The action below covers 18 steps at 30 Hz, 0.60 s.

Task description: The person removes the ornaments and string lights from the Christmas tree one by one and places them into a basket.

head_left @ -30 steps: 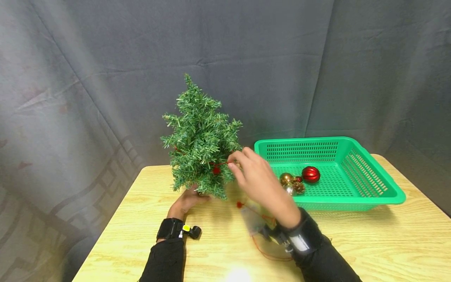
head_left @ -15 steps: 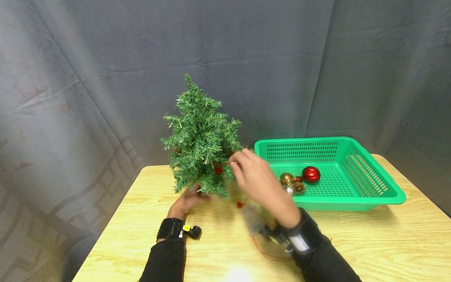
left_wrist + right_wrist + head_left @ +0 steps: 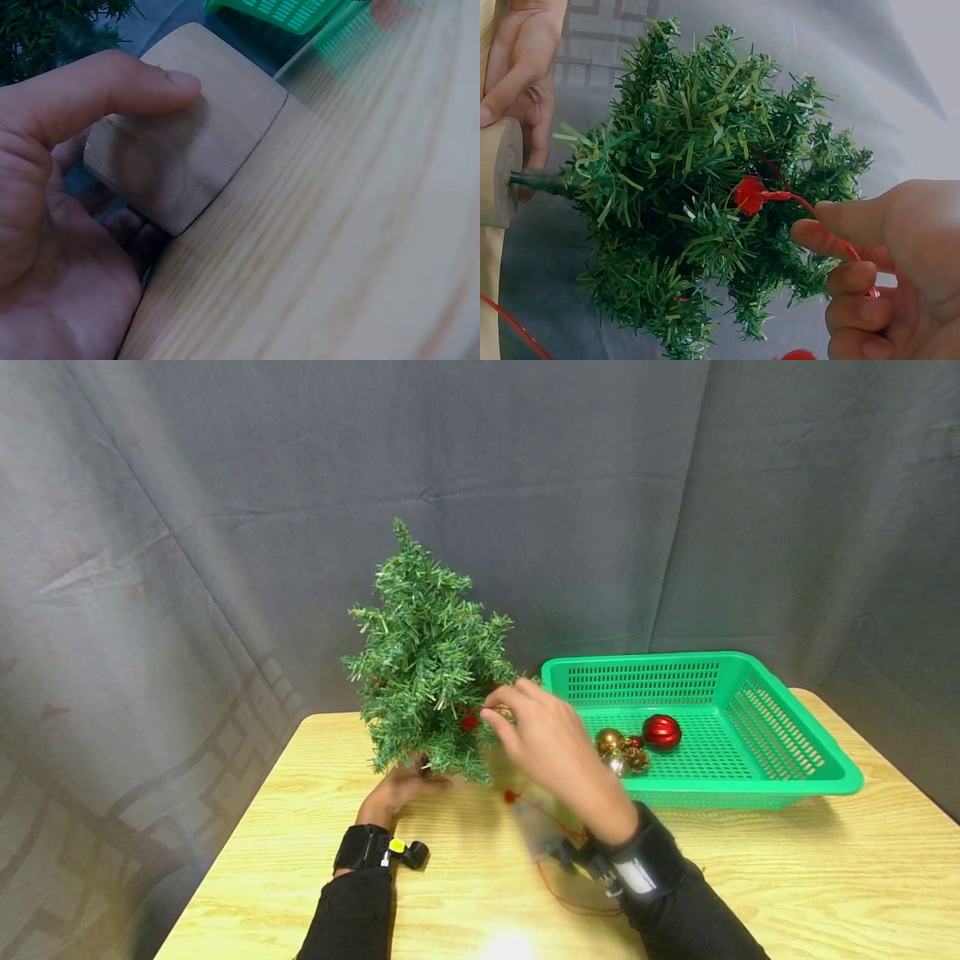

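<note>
A small artificial Christmas tree (image 3: pixel 427 652) stands on the table. At its foot my left hand (image 3: pixel 397 789) grips the round wooden base (image 3: pixel 195 127), thumb on the near side. To the right of the lower branches, my right hand (image 3: pixel 551 739) pinches a red string (image 3: pixel 802 201) between thumb and fingers. A fuzzy red pompom (image 3: pixel 748 195) on that string lies against the branches. More of the string (image 3: pixel 558 897) trails down to the tabletop below my right wrist, along with another red pompom (image 3: pixel 511 796). Branches hide part of the string around the tree.
Right of the tree sits a green plastic basket (image 3: pixel 750 787). It holds a red ribbed bauble (image 3: pixel 662 732), a gold bauble (image 3: pixel 608 741), a silver bauble (image 3: pixel 616 762) and a pine cone (image 3: pixel 637 758). A grey curtain (image 3: pixel 570 510) hangs behind the table (image 3: pixel 300 827).
The pompom on the front branches has shifted slightly right as the tree turns a little. My left hand stays at the base, and my right hand keeps hold of the string nearly in place.
</note>
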{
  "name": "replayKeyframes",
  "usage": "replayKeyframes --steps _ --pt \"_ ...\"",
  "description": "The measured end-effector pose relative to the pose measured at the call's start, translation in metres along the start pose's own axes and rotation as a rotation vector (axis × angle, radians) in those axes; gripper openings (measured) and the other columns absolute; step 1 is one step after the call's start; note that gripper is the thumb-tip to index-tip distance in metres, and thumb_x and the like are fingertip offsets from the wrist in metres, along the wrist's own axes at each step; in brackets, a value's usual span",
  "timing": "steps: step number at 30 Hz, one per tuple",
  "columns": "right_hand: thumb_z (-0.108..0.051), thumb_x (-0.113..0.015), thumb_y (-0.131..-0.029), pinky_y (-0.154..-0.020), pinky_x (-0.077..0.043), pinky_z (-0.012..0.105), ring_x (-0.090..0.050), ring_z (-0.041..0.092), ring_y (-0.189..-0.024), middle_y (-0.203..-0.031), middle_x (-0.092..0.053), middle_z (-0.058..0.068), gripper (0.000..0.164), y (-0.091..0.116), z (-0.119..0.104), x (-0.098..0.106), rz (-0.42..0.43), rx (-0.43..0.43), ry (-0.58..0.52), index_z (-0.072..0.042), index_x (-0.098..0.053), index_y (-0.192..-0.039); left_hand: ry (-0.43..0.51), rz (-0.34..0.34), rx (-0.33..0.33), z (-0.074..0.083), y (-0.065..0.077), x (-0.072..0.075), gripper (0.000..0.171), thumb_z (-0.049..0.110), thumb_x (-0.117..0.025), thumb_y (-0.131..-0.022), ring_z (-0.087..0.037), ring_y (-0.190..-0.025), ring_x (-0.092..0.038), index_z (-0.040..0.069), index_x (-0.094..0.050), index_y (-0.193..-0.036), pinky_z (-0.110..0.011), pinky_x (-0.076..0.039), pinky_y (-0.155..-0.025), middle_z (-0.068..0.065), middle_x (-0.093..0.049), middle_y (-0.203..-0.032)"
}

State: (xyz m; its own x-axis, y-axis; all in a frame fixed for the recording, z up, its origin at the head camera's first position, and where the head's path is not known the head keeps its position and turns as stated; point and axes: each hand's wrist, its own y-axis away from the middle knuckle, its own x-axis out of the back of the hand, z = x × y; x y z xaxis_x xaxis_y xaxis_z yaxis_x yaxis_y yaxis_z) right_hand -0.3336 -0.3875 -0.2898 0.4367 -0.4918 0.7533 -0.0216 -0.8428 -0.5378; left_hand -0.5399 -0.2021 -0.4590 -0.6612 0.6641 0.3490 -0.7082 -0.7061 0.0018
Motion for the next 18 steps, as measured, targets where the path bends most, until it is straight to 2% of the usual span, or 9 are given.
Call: replayKeyframes --steps 5,8,9,11,13,14,16,18 --pt "-0.029 -0.063 -0.096 -0.056 -0.042 0.02 -0.047 0.006 -0.063 -0.082 -0.065 -0.002 0.021 -0.0003 -0.0009 -0.0001 0.006 0.002 0.018 -0.013 -0.073 -0.104 0.0 0.012 0.085 0.0007 0.0021 0.0001 0.084 0.014 -0.078 -0.085 -0.048 -0.134 -0.047 0.004 -0.03 -0.154 -0.057 -0.038 -0.113 -0.029 -0.032 -0.157" --pt "-0.026 -0.063 -0.096 -0.056 -0.044 0.02 -0.049 0.007 -0.063 -0.083 -0.066 -0.002 0.02 0.0001 -0.0016 -0.0005 0.013 0.009 0.02 -0.011 -0.073 -0.104 -0.001 0.007 0.074 0.0007 0.0019 -0.0002 0.081 0.013 -0.077 -0.085 -0.046 -0.133 -0.049 0.004 -0.033 -0.153 -0.055 -0.041 -0.111 -0.027 -0.036 -0.155" --pt "-0.025 -0.063 -0.096 -0.057 -0.045 0.021 -0.051 0.007 -0.064 -0.083 -0.067 -0.001 0.019 0.0003 -0.0019 -0.0006 0.015 0.012 0.016 -0.011 -0.073 -0.103 -0.003 0.009 0.067 0.0007 0.002 -0.0001 0.076 0.013 -0.077 -0.085 -0.042 -0.13 -0.053 0.006 -0.038 -0.15 -0.051 -0.044 -0.109 -0.024 -0.042 -0.151" --pt "-0.022 -0.062 -0.096 -0.062 -0.049 0.022 -0.056 0.009 -0.068 -0.088 -0.069 0.0 0.017 0.0007 -0.0025 -0.0013 0.019 0.012 0.003 -0.01 -0.072 -0.103 0.009 0.005 0.058 0.0009 0.0018 0.0002 0.048 0.008 -0.074 -0.086 -0.032 -0.11 -0.062 0.004 -0.053 -0.129 -0.042 -0.05 -0.098 -0.02 -0.059 -0.125" --pt "-0.019 -0.061 -0.097 -0.066 -0.053 0.025 -0.06 0.012 -0.073 -0.092 -0.07 0.002 0.016 0.0013 -0.0027 -0.002 0.017 0.007 -0.014 -0.008 -0.071 -0.104 0.023 0.001 0.058 0.0011 0.0017 0.0006 0.024 0.004 -0.071 -0.088 -0.021 -0.088 -0.057 0.008 -0.053 -0.103 -0.032 -0.048 -0.085 -0.009 -0.058 -0.096" --pt "-0.018 -0.06 -0.098 -0.068 -0.054 0.026 -0.06 0.012 -0.075 -0.093 -0.069 0.002 0.016 0.0016 -0.0028 -0.0024 0.012 0.001 -0.024 -0.008 -0.071 -0.104 0.024 0.001 0.067 0.001 0.0018 0.0008 0.022 0.003 -0.069 -0.088 -0.017 -0.079 -0.051 0.009 -0.049 -0.094 -0.029 -0.044 -0.079 -0.004 -0.052 -0.087" --pt "-0.017 -0.059 -0.099 -0.07 -0.054 0.026 -0.06 0.012 -0.078 -0.094 -0.067 0.002 0.015 0.002 -0.0025 -0.0036 0.006 -0.007 -0.031 -0.008 -0.069 -0.105 0.024 -0.004 0.085 0.0012 0.0019 0.0012 0.025 0.002 -0.066 -0.089 -0.016 -0.072 -0.04 0.011 -0.042 -0.089 -0.03 -0.038 -0.073 -0.002 -0.04 -0.08" --pt "-0.015 -0.058 -0.099 -0.069 -0.053 0.025 -0.058 0.012 -0.077 -0.092 -0.065 0.002 0.014 0.0026 -0.0022 -0.0045 0.004 -0.01 -0.036 -0.008 -0.068 -0.104 0.003 -0.008 0.086 0.0008 0.0016 0.0016 0.021 0.004 -0.065 -0.09 -0.016 -0.073 -0.04 0.007 -0.045 -0.096 -0.031 -0.037 -0.072 -0.002 -0.042 -0.085"
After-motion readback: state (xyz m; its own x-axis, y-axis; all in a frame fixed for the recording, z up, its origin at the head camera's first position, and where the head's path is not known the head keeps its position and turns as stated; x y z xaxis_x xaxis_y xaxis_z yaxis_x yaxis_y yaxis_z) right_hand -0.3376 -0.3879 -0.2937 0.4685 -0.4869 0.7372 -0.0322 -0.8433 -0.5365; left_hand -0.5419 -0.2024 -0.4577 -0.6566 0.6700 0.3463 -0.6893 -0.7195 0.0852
